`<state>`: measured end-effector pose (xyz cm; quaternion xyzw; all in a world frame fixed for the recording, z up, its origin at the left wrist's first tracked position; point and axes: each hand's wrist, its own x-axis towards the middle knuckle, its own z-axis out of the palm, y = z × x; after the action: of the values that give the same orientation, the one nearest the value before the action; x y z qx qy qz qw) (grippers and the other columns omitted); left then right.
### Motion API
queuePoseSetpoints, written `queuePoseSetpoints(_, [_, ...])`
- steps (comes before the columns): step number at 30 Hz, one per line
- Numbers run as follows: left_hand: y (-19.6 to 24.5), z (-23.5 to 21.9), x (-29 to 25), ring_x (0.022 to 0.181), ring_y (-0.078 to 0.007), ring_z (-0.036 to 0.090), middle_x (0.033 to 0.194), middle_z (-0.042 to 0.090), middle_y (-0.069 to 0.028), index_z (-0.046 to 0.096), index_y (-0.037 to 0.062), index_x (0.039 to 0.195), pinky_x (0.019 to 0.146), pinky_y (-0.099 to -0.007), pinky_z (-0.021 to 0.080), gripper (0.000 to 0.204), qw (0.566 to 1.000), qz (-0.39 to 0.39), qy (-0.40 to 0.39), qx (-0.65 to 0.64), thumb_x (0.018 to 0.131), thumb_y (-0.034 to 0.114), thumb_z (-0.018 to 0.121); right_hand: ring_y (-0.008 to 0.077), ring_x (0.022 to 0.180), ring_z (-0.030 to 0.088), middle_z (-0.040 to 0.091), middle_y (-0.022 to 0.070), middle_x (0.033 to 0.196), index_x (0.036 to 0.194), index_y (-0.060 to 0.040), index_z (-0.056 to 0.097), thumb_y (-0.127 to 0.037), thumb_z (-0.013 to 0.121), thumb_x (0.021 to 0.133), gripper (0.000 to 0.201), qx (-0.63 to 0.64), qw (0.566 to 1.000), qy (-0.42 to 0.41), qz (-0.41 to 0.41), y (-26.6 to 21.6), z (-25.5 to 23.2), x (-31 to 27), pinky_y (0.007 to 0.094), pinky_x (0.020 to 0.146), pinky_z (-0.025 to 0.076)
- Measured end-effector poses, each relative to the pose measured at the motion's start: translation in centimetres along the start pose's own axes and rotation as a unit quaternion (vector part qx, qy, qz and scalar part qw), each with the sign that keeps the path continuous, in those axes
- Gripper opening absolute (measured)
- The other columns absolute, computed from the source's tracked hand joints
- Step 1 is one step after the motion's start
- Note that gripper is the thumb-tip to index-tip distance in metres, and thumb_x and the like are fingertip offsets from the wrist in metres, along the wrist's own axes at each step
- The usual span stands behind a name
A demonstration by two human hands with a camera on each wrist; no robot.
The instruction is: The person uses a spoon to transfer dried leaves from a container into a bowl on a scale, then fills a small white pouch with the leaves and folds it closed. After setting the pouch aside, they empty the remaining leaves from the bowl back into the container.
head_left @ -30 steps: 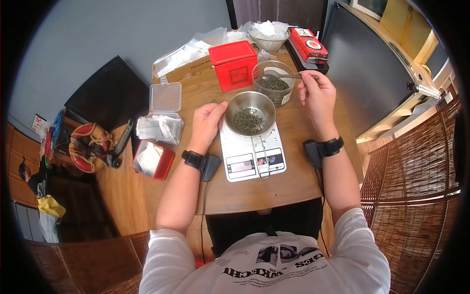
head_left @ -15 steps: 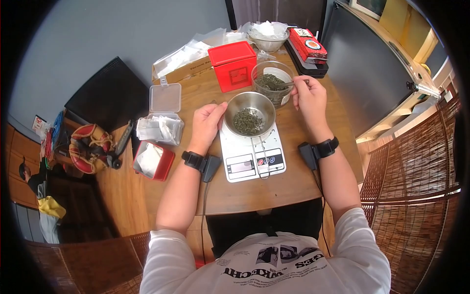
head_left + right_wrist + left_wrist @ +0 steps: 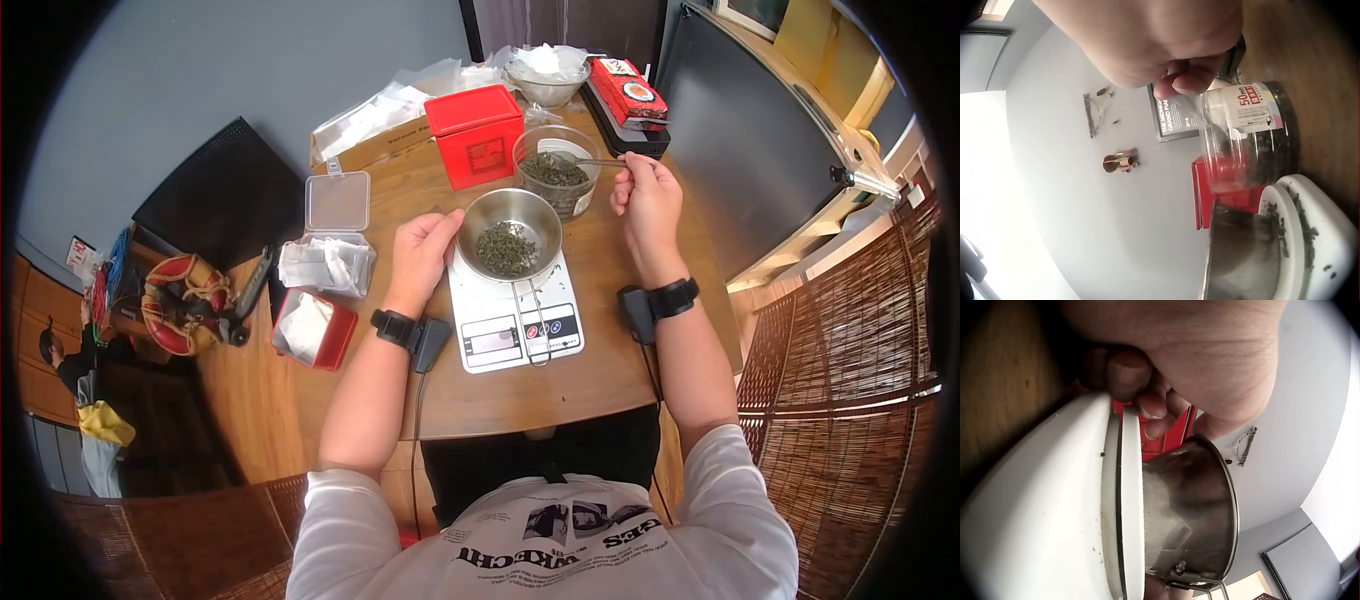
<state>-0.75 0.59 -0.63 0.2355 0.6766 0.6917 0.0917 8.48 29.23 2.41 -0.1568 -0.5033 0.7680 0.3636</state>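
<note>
A steel cup with a long wire handle (image 3: 551,225) stands on the white kitchen scale (image 3: 490,345), with dried green leaves (image 3: 505,247) on its bottom. My left hand (image 3: 425,245) holds the cup at its left rim, thumb on the edge. In the left wrist view its fingers (image 3: 1129,375) curl close by the scale's round platform. My right hand (image 3: 650,205) pinches the handle of a spoon (image 3: 605,162). The spoon's bowl end is down in the clear round jar (image 3: 590,195), which holds more dried leaves. The right wrist view shows the jar's printed label (image 3: 1254,106).
Behind the cup stands a red lidded tin (image 3: 475,140). On the left are a clear box of white bags (image 3: 330,262) and an open red box (image 3: 335,340). A bowl of white bags (image 3: 550,88) and a red packet (image 3: 630,95) stand farther back. Leaf crumbs dot the scale.
My right hand moved in toward the jar with the spoon, then drew back a little to the right. The left hand and the cup have stayed in place.
</note>
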Motion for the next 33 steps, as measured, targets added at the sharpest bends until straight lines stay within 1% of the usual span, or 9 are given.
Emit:
queuePoseSetpoints(4, [0.2,0.0,-0.1,0.043,-0.0039,0.039,0.054,0.050,0.0036,0.062,0.0089,0.068,0.041,-0.0229,0.024,0.036,1.000,-0.002,-0.001,0.007,0.099,0.027,0.064,0.0109,0.048,0.048,0.058,0.0070,0.075,0.100,0.0030,0.060,-0.013,0.059,0.097,0.016,0.045,0.999,0.000,0.014,-0.8,0.0,-0.2,0.0272,0.041,0.036])
queuePoseSetpoints(10, [0.1,0.0,0.0,0.044,-0.0037,0.039,0.054,0.050,0.0035,0.062,0.0087,0.068,0.042,-0.0226,0.024,0.036,1.000,0.003,0.000,0.002,0.099,0.026,0.063,0.0101,0.044,0.045,0.058,0.0054,0.071,0.098,0.0023,0.062,-0.011,0.060,0.096,0.013,0.107,0.992,-0.070,0.019,-2.2,0.5,-1.1,0.0261,0.040,0.032])
queuePoseSetpoints(12, [0.1,0.0,0.0,0.043,-0.0037,0.039,0.054,0.050,0.0035,0.061,0.0088,0.068,0.041,-0.0227,0.024,0.036,1.000,0.002,-0.001,0.002,0.099,0.026,0.064,0.0096,0.043,0.044,0.060,0.0048,0.069,0.098,0.0016,0.065,-0.010,0.060,0.096,0.013,0.065,0.982,-0.177,0.025,-2.2,0.6,-1.4,0.0253,0.039,0.031])
queuePoseSetpoints(15, [0.3,0.0,-0.1,0.043,-0.0037,0.038,0.054,0.050,0.0034,0.061,0.0089,0.068,0.041,-0.0227,0.024,0.036,1.000,0.000,-0.001,0.004,0.099,0.027,0.064,0.0086,0.044,0.045,0.062,0.0047,0.069,0.097,0.0010,0.067,-0.009,0.062,0.096,0.012,0.020,0.969,-0.247,0.025,-2.4,0.8,-2.1,0.0239,0.040,0.031])
queuePoseSetpoints(19, [0.4,0.1,-0.1,0.042,-0.0038,0.038,0.053,0.049,0.0034,0.061,0.0093,0.067,0.041,-0.0228,0.023,0.036,1.000,0.000,0.000,0.005,0.098,0.027,0.064,0.0076,0.045,0.046,0.062,0.0035,0.069,0.097,0.0001,0.067,-0.010,0.063,0.095,0.011,0.055,0.981,-0.183,-0.025,-2.3,1.2,-2.1,0.0227,0.041,0.032])
queuePoseSetpoints(22, [0.3,0.1,-0.1,0.042,-0.0038,0.038,0.053,0.049,0.0033,0.061,0.0094,0.067,0.041,-0.0228,0.023,0.036,1.000,-0.011,0.004,-0.003,0.098,0.027,0.064,0.0056,0.048,0.048,0.063,0.0019,0.069,0.096,-0.0009,0.069,-0.011,0.064,0.096,0.011,-0.012,0.992,-0.105,-0.062,-1.7,1.1,-1.4,0.0214,0.044,0.035])
queuePoseSetpoints(24, [0.3,0.1,-0.1,0.042,-0.0039,0.038,0.053,0.049,0.0033,0.061,0.0094,0.067,0.041,-0.0228,0.023,0.036,1.000,-0.008,0.004,-0.002,0.098,0.027,0.064,0.0040,0.052,0.051,0.064,0.0010,0.070,0.097,-0.0020,0.070,-0.014,0.065,0.096,0.013,-0.169,0.976,-0.076,-0.113,-0.5,0.8,-0.8,0.0209,0.047,0.038])
queuePoseSetpoints(27, [0.3,0.1,-0.1,0.042,-0.0040,0.037,0.053,0.049,0.0032,0.062,0.0093,0.068,0.040,-0.0229,0.023,0.035,1.000,-0.004,0.002,0.000,0.098,0.027,0.064,0.0033,0.053,0.053,0.064,0.0009,0.071,0.098,-0.0024,0.070,-0.015,0.066,0.095,0.014,-0.230,0.961,-0.107,-0.107,0.7,0.6,-0.8,0.0209,0.048,0.040])
queuePoseSetpoints(33, [0.4,0.2,-0.2,0.042,-0.0040,0.037,0.053,0.049,0.0031,0.062,0.0088,0.068,0.041,-0.0229,0.023,0.035,1.000,-0.004,0.002,-0.002,0.098,0.027,0.064,0.0066,0.049,0.053,0.063,0.0035,0.069,0.097,-0.0011,0.069,-0.013,0.062,0.096,0.014,-0.172,0.979,-0.099,-0.048,0.3,1.0,-1.2,0.0225,0.044,0.040])
